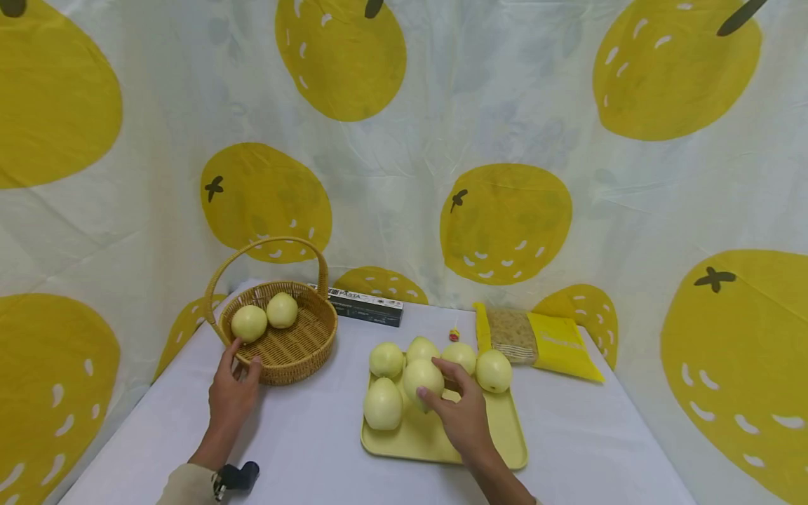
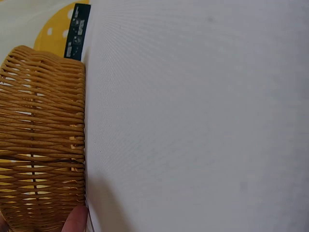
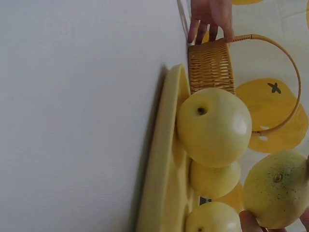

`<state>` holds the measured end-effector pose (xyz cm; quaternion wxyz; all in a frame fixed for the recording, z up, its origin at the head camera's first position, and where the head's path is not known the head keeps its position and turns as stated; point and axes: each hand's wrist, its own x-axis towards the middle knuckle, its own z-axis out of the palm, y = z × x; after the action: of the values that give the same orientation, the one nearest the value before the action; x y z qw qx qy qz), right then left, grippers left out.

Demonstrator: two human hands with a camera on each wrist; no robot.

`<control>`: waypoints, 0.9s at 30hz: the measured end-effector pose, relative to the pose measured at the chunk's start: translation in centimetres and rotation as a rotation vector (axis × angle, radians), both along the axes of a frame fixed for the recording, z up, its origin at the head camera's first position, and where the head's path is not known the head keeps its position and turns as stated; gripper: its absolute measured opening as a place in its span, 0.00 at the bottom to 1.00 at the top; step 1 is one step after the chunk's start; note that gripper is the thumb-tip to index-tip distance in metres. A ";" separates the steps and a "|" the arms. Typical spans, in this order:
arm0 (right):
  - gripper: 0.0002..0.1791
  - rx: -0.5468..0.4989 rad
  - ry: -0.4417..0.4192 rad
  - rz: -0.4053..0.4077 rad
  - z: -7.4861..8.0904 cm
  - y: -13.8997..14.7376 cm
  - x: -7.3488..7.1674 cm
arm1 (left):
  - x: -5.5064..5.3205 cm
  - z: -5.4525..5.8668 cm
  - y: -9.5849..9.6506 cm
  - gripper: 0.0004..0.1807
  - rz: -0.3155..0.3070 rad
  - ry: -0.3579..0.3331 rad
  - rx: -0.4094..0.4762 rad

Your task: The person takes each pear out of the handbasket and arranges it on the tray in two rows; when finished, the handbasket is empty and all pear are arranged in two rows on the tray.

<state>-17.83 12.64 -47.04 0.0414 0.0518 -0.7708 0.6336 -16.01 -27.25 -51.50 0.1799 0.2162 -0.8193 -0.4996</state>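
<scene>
From where I stand, the likeliest slip is the fruit (image 1: 423,381) in the right hand (image 1: 463,414): the thumb and fingers pinch it by its sides, its skin looks smooth, and a loose grip could let it drop and bruise. It is up above the tray (image 1: 435,449), clear of the fruits beneath. Carried too low, it might knock the front fruit (image 1: 383,405), which sits upright close by the tray's left edge and could roll off onto the table.

The left hand (image 1: 233,396) has its fingers loosely apart against the near side of the basket (image 1: 297,368); how firmly they press, I can't tell. A hard shove there might slide the basket or jostle the pair of fruits (image 1: 282,310) inside, and its tall handle (image 1: 278,239) could catch anything coming over from above.

The held fruit is round and pale yellow-green, with a soft sheen. Seen from the right wrist, one end shows a small brown hollow with dark specks scattered around it, and the rest looks unbroken.
</scene>
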 end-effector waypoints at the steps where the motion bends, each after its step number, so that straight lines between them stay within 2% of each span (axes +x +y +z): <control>1: 0.31 0.009 -0.004 -0.002 -0.2 0.1 0.0 | 0.0 0.0 0.0 0.39 0.001 -0.001 0.000; 15: 0.33 0.146 -0.107 -0.005 -2.8 -0.1 -0.6 | 0.0 -0.3 -0.2 0.39 -0.006 -0.001 0.005; 27: 0.31 0.126 -0.061 0.013 -2.8 -0.3 -0.5 | 0.0 0.0 -0.1 0.39 -0.004 0.013 0.010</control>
<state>-18.35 12.36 -49.85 0.0101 0.0400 -0.8097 0.5854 -15.98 -27.37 -51.53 0.1831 0.2124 -0.8159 -0.5056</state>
